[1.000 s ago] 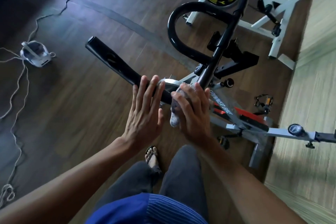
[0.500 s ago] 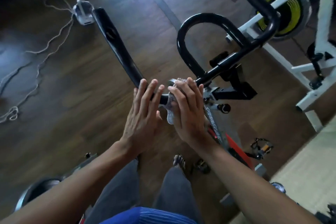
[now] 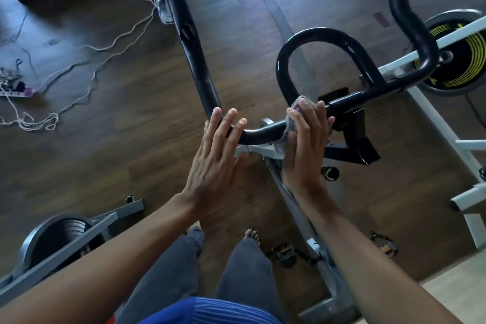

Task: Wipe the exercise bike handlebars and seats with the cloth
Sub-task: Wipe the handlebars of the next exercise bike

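The black handlebar of a grey exercise bike runs across the middle of the view, with a loop at its centre and a long left arm reaching toward the floor cables. My left hand rests flat on the bend of the left arm, fingers straight. My right hand presses a small grey cloth against the bar just right of that bend, fingers straight over the cloth. Most of the cloth is hidden under the palm. No seat is in view.
A second bike with a white frame and a yellow-striped black flywheel stands at right. Another grey bike's wheel housing sits at lower left. White cables trail over the wooden floor at upper left. Pedals lie below my arms.
My right hand with the cloth has slid rightward along the bar, away from my left hand, opening a gap between them. The view has swung, showing more of the left arm.
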`<state>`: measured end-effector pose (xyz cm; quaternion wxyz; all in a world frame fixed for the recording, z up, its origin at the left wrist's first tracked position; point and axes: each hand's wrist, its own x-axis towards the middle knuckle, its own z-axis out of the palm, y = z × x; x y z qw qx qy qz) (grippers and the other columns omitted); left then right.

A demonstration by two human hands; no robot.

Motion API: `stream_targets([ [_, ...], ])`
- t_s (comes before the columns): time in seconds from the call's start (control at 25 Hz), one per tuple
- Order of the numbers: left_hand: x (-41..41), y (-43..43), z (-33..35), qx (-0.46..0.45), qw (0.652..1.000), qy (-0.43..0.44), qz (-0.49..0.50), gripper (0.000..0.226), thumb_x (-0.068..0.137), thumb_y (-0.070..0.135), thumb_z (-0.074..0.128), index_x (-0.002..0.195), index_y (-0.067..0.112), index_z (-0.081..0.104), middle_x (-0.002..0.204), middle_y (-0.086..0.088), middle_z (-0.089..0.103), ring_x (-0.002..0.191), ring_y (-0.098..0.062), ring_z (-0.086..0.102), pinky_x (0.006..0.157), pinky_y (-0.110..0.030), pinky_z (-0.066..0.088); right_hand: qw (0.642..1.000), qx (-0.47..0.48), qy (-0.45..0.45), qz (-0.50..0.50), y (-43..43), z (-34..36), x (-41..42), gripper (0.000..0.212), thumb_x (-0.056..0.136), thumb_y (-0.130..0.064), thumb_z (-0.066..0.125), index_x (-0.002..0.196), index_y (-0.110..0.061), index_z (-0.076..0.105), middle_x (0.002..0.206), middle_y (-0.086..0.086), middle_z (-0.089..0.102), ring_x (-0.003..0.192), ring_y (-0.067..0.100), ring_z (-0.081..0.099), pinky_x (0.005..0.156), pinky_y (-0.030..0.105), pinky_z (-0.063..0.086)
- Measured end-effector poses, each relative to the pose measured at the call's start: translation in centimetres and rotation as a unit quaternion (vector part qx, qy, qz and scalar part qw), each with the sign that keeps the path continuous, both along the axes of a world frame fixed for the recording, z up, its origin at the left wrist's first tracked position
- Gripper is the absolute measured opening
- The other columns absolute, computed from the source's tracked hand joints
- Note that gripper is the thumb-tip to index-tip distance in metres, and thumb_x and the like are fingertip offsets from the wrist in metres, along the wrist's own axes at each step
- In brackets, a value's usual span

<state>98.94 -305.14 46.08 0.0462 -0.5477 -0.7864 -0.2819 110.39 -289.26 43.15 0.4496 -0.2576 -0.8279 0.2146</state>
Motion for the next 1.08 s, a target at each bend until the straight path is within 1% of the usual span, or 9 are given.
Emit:
stream_targets([
  [0.16, -0.1, -0.2, 0.1, -0.008, 1.000, 0.003, -0.005, 0.055, 0.103, 0.021, 0.052, 0.150, 0.003, 0.033, 0.160, -0.021, 0.027, 0.154, -0.037, 0.009, 0.122, -0.059, 0.019, 0.997, 0.008, -0.027, 0.072, -1.7, 0.3, 0.5, 0.031, 0.105, -0.013, 0.046, 0.136, -0.010, 0.049, 0.148, 0.010, 0.046, 0.149, 0.029, 0.029, 0.118, 0.058, 0.028],
  [0.24, -0.5, -0.5, 0.4, -0.008, 1.000, 0.013, -0.018, 0.055, 0.102, 0.020, 0.054, 0.151, 0.005, 0.034, 0.160, -0.019, 0.029, 0.154, -0.034, 0.011, 0.123, -0.057, 0.016, 0.997, -0.032, -0.042, 0.063, -0.9, 1.1, 1.2, 0.033, 0.105, -0.015, 0.048, 0.137, -0.007, 0.050, 0.151, 0.010, 0.043, 0.151, 0.028, 0.025, 0.116, 0.062, 0.028],
  [0.36, -2.1, -0.8, 1.5, 0.005, 0.999, 0.022, -0.042, 0.051, 0.102, 0.020, 0.055, 0.149, 0.010, 0.038, 0.158, -0.016, 0.034, 0.152, -0.031, 0.020, 0.124, -0.055, 0.015, 0.995, -0.092, -0.035, 0.010, -1.8, 2.8, 0.8, 0.035, 0.110, -0.023, 0.039, 0.137, -0.005, 0.053, 0.149, 0.015, 0.048, 0.147, 0.034, 0.033, 0.115, 0.063, 0.031],
  [0.52, -5.8, 0.2, 4.4, 0.029, 0.996, 0.002, -0.079, 0.041, 0.102, 0.026, 0.050, 0.141, 0.013, 0.051, 0.152, -0.012, 0.043, 0.147, -0.028, 0.030, 0.125, -0.053, 0.011, 0.989, -0.134, -0.010, -0.061, -3.4, 6.2, -0.9, 0.038, 0.108, -0.024, 0.040, 0.135, -0.003, 0.057, 0.142, 0.013, 0.055, 0.141, 0.030, 0.044, 0.108, 0.059, 0.042],
  [0.6, -8.4, 1.1, 6.3, 0.055, 0.992, 0.010, -0.115, 0.034, 0.100, 0.021, 0.054, 0.132, 0.012, 0.059, 0.142, -0.010, 0.055, 0.140, -0.028, 0.042, 0.123, -0.056, 0.016, 0.984, -0.156, -0.009, -0.081, -4.4, 8.6, -2.2, 0.039, 0.108, -0.025, 0.040, 0.133, -0.003, 0.060, 0.140, 0.010, 0.056, 0.139, 0.028, 0.046, 0.108, 0.054, 0.045],
  [0.72, -13.8, 2.8, 9.5, 0.092, 0.978, -0.001, -0.188, 0.025, 0.099, 0.013, 0.054, 0.118, 0.011, 0.070, 0.123, -0.006, 0.067, 0.123, -0.027, 0.059, 0.116, -0.060, 0.029, 0.977, -0.160, -0.016, -0.138, -5.8, 12.2, -5.9, 0.036, 0.105, -0.018, 0.042, 0.131, -0.004, 0.062, 0.138, 0.007, 0.058, 0.138, 0.023, 0.047, 0.112, 0.047, 0.043],
  [0.84, -18.5, 4.3, 13.2, 0.112, 0.961, -0.010, -0.253, 0.025, 0.098, 0.011, 0.052, 0.113, 0.011, 0.072, 0.116, -0.003, 0.070, 0.114, -0.026, 0.063, 0.113, -0.056, 0.035, 0.966, -0.153, 0.003, -0.209, -6.5, 15.2, -9.9, 0.034, 0.104, -0.012, 0.043, 0.132, -0.006, 0.062, 0.139, 0.004, 0.059, 0.137, 0.018, 0.048, 0.113, 0.043, 0.042],
  [0.96, -22.7, 7.0, 16.0, 0.112, 0.945, -0.004, -0.308, 0.024, 0.097, 0.012, 0.052, 0.110, 0.013, 0.072, 0.112, -0.001, 0.071, 0.109, -0.024, 0.065, 0.112, -0.050, 0.039, 0.951, -0.122, 0.040, -0.283, -6.8, 17.1, -13.6, 0.031, 0.105, -0.009, 0.045, 0.130, -0.006, 0.062, 0.136, 0.006, 0.061, 0.132, 0.020, 0.053, 0.110, 0.040, 0.043],
  [1.08, -25.6, 10.9, 17.6, 0.100, 0.927, -0.004, -0.361, 0.023, 0.095, 0.011, 0.055, 0.111, 0.013, 0.072, 0.110, 0.000, 0.072, 0.106, -0.022, 0.065, 0.110, -0.045, 0.042, 0.922, -0.133, 0.085, -0.353, -6.0, 17.6, -16.5, 0.032, 0.105, -0.012, 0.044, 0.130, -0.006, 0.063, 0.134, 0.006, 0.063, 0.130, 0.020, 0.055, 0.108, 0.042, 0.046],
])
